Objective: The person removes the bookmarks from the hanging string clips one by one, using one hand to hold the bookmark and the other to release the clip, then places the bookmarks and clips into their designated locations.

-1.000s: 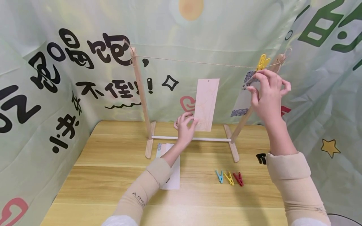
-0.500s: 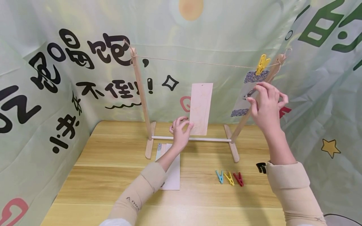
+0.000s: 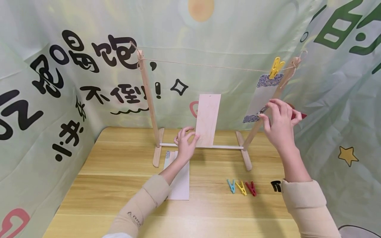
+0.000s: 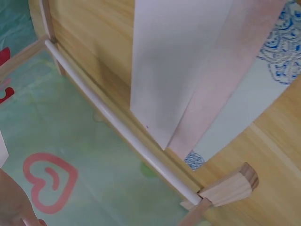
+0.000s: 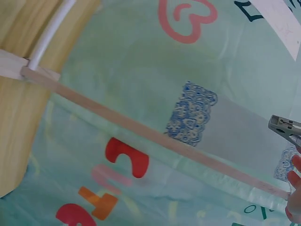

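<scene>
In the head view my left hand [image 3: 186,147] pinches a tall pale pink card [image 3: 208,119] near its lower left edge. The card stands upright in front of the rack, a small hole at its top. My right hand [image 3: 279,124] pinches a grey clothespin [image 5: 284,127] between thumb and fingers, beside the right post. Behind that hand, a white card with blue patterned bands [image 3: 266,96] hangs from the string [image 3: 208,65] by a yellow clothespin [image 3: 276,67]. My left hand [image 4: 15,202] shows only at the corner of the left wrist view.
The wooden rack has a left post [image 3: 148,99], a right post [image 3: 284,81] and a white crossbar [image 3: 226,146]. Overlapping cards [image 3: 181,181] lie on the table at left. A blue clothespin [image 3: 231,186], a yellow clothespin [image 3: 241,187] and a red clothespin [image 3: 251,188] lie at front right.
My left hand has lowered the pink card and shifted it slightly left. My right hand has come down from beside the yellow clothespin, still holding the grey clothespin, uncovering the hanging card's top.
</scene>
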Tool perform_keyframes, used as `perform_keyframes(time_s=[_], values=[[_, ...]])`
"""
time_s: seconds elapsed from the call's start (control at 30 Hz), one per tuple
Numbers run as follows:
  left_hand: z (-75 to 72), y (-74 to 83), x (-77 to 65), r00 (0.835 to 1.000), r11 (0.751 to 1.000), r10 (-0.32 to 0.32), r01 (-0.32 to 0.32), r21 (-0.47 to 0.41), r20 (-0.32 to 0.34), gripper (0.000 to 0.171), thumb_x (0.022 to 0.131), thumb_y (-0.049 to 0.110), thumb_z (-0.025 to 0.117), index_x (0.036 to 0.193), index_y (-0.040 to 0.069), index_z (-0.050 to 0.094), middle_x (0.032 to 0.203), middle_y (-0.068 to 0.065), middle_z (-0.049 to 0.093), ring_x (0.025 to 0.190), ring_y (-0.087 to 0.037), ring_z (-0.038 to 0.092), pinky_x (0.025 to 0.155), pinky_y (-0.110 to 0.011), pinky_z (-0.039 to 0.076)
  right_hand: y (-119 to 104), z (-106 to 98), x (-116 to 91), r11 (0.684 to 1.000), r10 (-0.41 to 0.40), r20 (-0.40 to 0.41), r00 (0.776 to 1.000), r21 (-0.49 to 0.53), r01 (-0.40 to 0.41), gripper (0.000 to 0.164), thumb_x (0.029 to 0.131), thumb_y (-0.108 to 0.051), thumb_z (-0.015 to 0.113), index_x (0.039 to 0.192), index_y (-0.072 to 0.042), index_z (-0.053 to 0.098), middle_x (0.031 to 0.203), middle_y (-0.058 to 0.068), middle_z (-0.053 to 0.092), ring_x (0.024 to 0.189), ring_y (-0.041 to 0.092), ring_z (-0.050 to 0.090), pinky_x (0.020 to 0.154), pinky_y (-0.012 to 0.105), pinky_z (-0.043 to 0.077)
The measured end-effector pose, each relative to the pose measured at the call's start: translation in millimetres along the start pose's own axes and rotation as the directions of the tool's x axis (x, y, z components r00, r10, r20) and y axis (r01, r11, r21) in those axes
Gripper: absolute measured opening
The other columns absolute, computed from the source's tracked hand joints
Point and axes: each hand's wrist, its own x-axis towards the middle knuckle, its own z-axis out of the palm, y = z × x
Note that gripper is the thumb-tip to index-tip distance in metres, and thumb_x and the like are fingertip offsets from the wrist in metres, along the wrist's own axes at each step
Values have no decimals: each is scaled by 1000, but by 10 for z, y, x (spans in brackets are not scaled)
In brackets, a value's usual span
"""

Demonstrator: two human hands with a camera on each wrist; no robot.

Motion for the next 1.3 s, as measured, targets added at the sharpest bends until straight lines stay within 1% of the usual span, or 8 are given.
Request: perform_keyframes(time_s=[0.23,0.33,0.5,0.57,0.73,1.03,1.2,1.3], values=[[-51,-62,-69,1000,1000,23,-23,-5,5,19,83,18,65,84,-1,66,115,-14,53,114,-32,38,95,-60,6,55,18,-111,998,19,60,998,-60,-16,32,86,-14,62,111,2,50,129,19,37,121,37,26,94,58,1],[-81,-74,-117,1000,1000,10,-10,-17,18,18,83,17,65,84,-1,66,114,-12,53,115,-32,38,95,-59,6,76,27,-154,996,23,76,997,-88,-16,32,85,-15,62,109,2,50,128,19,38,121,37,26,94,59,1],[-110,-113,-203,999,1000,-9,10,-23,41,18,84,17,64,82,-1,66,114,-14,53,112,-32,38,94,-57,6,120,49,-235,993,40,111,993,-117,-27,31,85,-17,62,107,1,49,127,20,38,120,38,27,94,60,3],[-114,-136,-239,999,1000,-1,2,-19,45,18,84,16,64,81,-2,66,113,-16,53,111,-33,38,93,-59,6,140,61,-276,992,50,129,990,-121,-34,31,86,-17,61,108,1,49,127,20,37,120,39,26,94,61,3],[-133,-166,-333,999,1000,10,-9,-26,49,19,84,16,64,78,-2,66,112,-16,53,111,-34,38,92,-60,5,186,91,-370,990,74,154,985,-127,-54,31,87,-18,59,109,2,48,128,21,37,120,39,26,94,63,2],[-176,-244,-518,999,999,-13,15,-38,52,16,84,15,64,77,0,66,111,-16,54,111,-33,38,94,-61,3,266,153,-567,988,107,185,977,-128,-84,30,89,-19,58,107,3,48,126,22,38,117,41,27,92,63,3],[-211,-294,-624,999,1000,-19,20,-20,35,16,83,15,65,75,1,65,111,-12,54,110,-31,40,93,-62,4,322,201,-694,986,133,219,967,-133,-105,29,90,-21,57,106,1,49,126,22,37,117,42,26,92,64,3],[-232,-321,-685,999,999,-32,32,-14,35,17,83,15,66,75,1,65,111,-13,55,109,-31,41,92,-64,4,359,220,-763,984,147,232,961,-135,-117,29,90,-22,56,105,1,49,126,23,37,117,42,26,91,64,3]])
